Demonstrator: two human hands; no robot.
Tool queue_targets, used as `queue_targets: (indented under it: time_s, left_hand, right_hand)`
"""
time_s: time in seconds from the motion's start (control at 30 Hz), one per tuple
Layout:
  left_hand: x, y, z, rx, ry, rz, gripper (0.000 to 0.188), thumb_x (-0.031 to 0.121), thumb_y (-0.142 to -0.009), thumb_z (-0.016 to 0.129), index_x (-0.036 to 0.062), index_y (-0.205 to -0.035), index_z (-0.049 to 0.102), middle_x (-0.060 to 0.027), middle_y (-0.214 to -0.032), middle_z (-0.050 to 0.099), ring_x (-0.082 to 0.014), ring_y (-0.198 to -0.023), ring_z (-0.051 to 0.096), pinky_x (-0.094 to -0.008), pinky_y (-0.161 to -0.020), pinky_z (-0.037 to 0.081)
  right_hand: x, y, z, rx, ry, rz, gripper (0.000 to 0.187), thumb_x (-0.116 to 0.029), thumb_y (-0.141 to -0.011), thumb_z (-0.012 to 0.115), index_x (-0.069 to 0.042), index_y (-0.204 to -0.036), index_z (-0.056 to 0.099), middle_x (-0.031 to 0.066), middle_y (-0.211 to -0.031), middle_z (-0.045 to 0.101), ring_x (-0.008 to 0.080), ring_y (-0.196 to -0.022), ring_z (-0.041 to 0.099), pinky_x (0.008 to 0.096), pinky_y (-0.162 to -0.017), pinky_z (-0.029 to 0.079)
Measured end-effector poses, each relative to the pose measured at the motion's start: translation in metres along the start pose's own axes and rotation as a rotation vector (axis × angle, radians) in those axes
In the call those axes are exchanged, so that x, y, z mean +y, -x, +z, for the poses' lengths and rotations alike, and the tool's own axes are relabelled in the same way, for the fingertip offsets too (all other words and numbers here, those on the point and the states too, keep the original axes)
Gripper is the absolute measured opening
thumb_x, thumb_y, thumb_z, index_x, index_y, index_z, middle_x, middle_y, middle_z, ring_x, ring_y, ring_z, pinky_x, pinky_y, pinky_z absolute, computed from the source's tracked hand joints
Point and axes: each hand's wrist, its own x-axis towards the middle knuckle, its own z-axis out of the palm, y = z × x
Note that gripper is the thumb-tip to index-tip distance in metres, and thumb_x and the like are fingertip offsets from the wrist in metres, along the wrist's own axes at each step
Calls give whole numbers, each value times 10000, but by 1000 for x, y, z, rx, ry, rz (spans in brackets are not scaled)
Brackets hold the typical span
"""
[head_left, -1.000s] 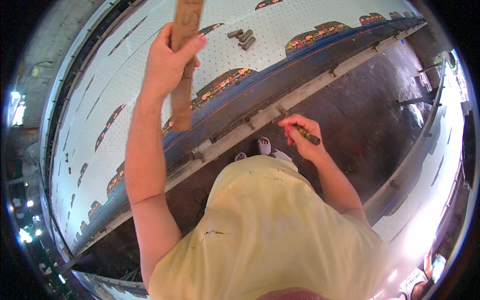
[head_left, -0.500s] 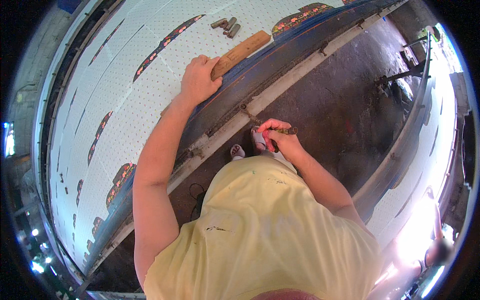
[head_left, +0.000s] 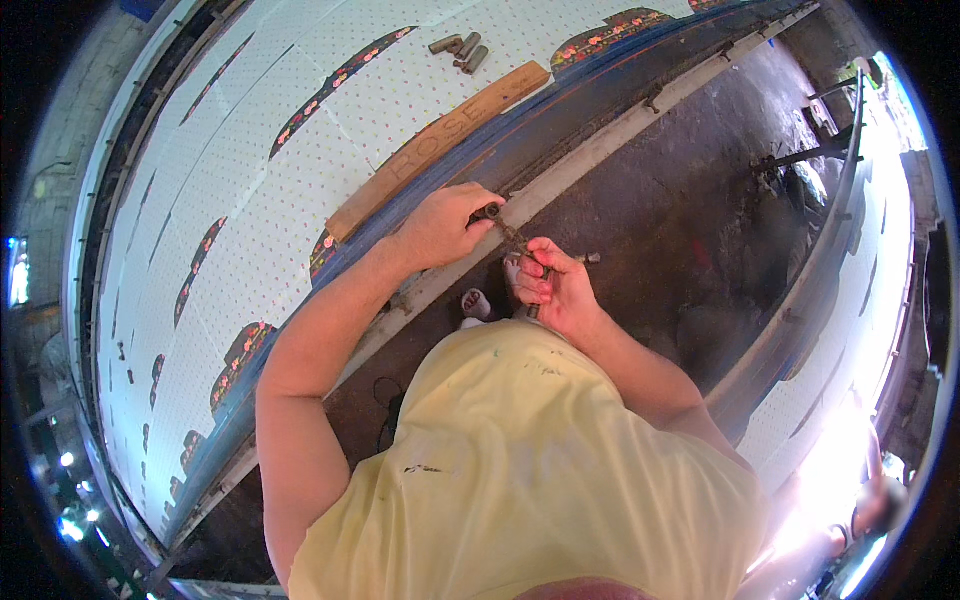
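My left hand [head_left: 450, 225] has its thumb and fingers closed around the dark round metal fitting [head_left: 489, 211] at the rail's edge. My right hand [head_left: 565, 290] is wrapped round a rusty metal tool with a crossbar, whose shaft [head_left: 514, 240] runs up toward the fitting. One end of the crossbar shows right of that hand; the fingers hide part of the tool. Above my left hand, a long wooden board [head_left: 430, 150] with dark lettering lies untouched on the white dotted fabric [head_left: 330, 190], along its near edge.
Several short metal cylinders [head_left: 462, 50] lie on the fabric beyond the board. A pale rail [head_left: 590, 155] runs diagonally along the table's near side. Another fabric-covered table [head_left: 790, 400] stands to the right across the dark floor [head_left: 670, 200]. A person [head_left: 875, 505] is at the lower right.
My left hand has let go of the wooden board and come down to the metal fitting. My right hand has turned and shifted slightly with the tool. The board has stayed on the fabric.
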Motion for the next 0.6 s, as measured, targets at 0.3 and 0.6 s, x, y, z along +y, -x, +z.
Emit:
queue_targets:
  time_s: [0.3, 0.6]
  left_hand:
    - [3, 0, -3, -10, -22, -30, 354, 110, -970, 807, 42, -1314, 761, -199, -1198, 786, -408, -1088, 750, -502, -941, 595]
    - [4, 1, -1, 23, 65, -50, 346, 96, -966, 822, 37, -1303, 772, -185, -1160, 788, -382, -1017, 754, -481, -899, 599]
  right_hand:
    - [4, -18, -14, -292, 1204, -780, 201, 21, -919, 640, -88, -1074, 707, 46, -730, 495, 177, -638, 539, 313, -515, 424]
    - [-17, 9, 37, -149, 3100, -571, 239, -246, -998, 701, -103, -1178, 765, 155, -1077, 736, 298, -857, 786, 426, -685, 652]
